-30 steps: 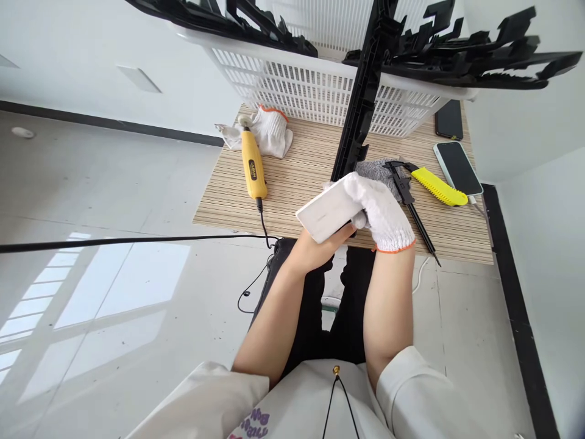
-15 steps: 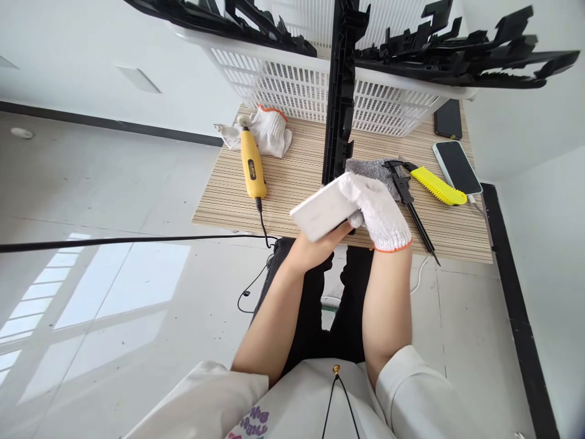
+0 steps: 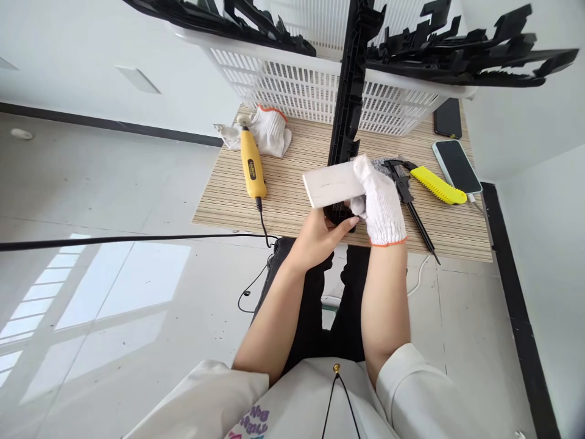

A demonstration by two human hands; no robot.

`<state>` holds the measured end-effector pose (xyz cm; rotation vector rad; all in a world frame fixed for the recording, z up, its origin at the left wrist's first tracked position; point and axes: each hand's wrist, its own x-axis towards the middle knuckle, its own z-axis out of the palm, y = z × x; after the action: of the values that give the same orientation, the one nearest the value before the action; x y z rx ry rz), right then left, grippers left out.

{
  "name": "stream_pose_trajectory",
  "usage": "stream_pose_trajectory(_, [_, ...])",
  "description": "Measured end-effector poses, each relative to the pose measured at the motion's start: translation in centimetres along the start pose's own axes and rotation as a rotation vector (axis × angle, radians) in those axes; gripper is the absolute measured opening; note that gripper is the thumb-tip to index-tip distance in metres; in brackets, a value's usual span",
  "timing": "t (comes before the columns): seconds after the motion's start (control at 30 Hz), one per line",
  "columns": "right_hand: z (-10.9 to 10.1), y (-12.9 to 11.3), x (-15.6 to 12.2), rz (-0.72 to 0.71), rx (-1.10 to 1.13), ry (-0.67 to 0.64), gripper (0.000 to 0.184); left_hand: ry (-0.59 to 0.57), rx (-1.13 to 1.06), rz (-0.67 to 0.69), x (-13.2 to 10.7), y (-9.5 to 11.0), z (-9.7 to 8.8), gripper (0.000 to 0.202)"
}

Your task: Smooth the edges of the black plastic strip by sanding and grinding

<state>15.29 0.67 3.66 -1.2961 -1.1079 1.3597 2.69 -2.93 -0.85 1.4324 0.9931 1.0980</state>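
Observation:
My bare left hand (image 3: 320,238) grips the near end of a long black plastic trim strip (image 3: 346,116), its thumb along the edge and its other fingers partly hidden. From there the strip reaches away from me across the table and over the basket's rim. My right hand (image 3: 377,204), in a white knit glove with an orange cuff, is closed around a flat white rectangular block (image 3: 333,184) with faint dark marks. The block lies across the strip near its close end and covers part of it; whether they touch, I cannot tell.
A white slatted basket (image 3: 292,79) with several black plastic parts (image 3: 475,58) stands behind. On the wood-grain table (image 3: 292,161) lie a yellow corded rotary tool (image 3: 253,161), a spare glove (image 3: 273,133), a black caliper (image 3: 414,210), a yellow-handled knife (image 3: 439,185) and two phones (image 3: 457,167).
The white block has turned more level and moved slightly up and right with my gloved hand. The black strip's far part has shifted right. More of my left hand shows.

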Motion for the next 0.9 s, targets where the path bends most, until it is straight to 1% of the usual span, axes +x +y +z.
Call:
stream_pose_trajectory(0.07, [0.0,0.1,-0.1,-0.062,0.020,-0.044,0.047,0.002,0.004,0.003,0.0,0.0,0.0,0.028])
stream_pose_trajectory(0.13, [0.1,0.2,-0.2,-0.081,0.008,-0.084,0.045,-0.011,0.011,-0.008,0.0,0.0,0.0,0.028])
stream_pose_trajectory(0.27, [0.3,-0.1,-0.3,-0.105,-0.009,-0.002,0.044,0.012,-0.024,-0.014,0.0,0.1,0.0,0.034])
stream_pose_trajectory(0.4, [0.0,-0.7,-0.7,-0.083,-0.093,-0.135,0.033,-0.023,-0.014,-0.037,-0.2,0.3,0.1,0.029])
stream_pose_trajectory(0.5, [-0.8,-0.9,-1.0,-0.090,-0.136,-0.193,0.025,-0.047,-0.021,-0.049,-0.4,0.0,0.1,0.028])
stream_pose_trajectory(0.6, [-1.6,-0.9,-1.3,-0.046,-0.131,-0.284,0.027,-0.072,0.006,-0.060,-0.5,-0.4,0.1,0.024])
stream_pose_trajectory(0.63, [-1.8,-0.9,-1.3,-0.032,-0.122,-0.295,0.028,-0.073,0.003,-0.061,-0.5,-0.5,0.1,0.024])
stream_pose_trajectory(0.67, [-2.0,-0.8,-1.4,-0.025,-0.110,-0.277,0.028,-0.074,-0.015,-0.063,-0.5,-0.5,0.1,0.025])
stream_pose_trajectory(0.7, [-2.1,-0.8,-1.4,-0.025,-0.094,-0.229,0.028,-0.077,-0.046,-0.069,-0.5,-0.5,0.1,0.028])
stream_pose_trajectory(0.8, [-2.4,-0.6,-1.4,-0.058,-0.043,-0.018,0.028,-0.062,-0.157,-0.095,-0.4,-0.3,0.2,0.039])
stream_pose_trajectory(0.83, [-2.4,-0.6,-1.3,-0.070,-0.029,0.028,0.030,-0.046,-0.180,-0.102,-0.3,-0.1,0.2,0.042])
stream_pose_trajectory(0.9, [-2.4,-0.5,-1.2,-0.067,-0.022,0.047,0.033,-0.022,-0.186,-0.091,-0.2,0.1,0.3,0.044])
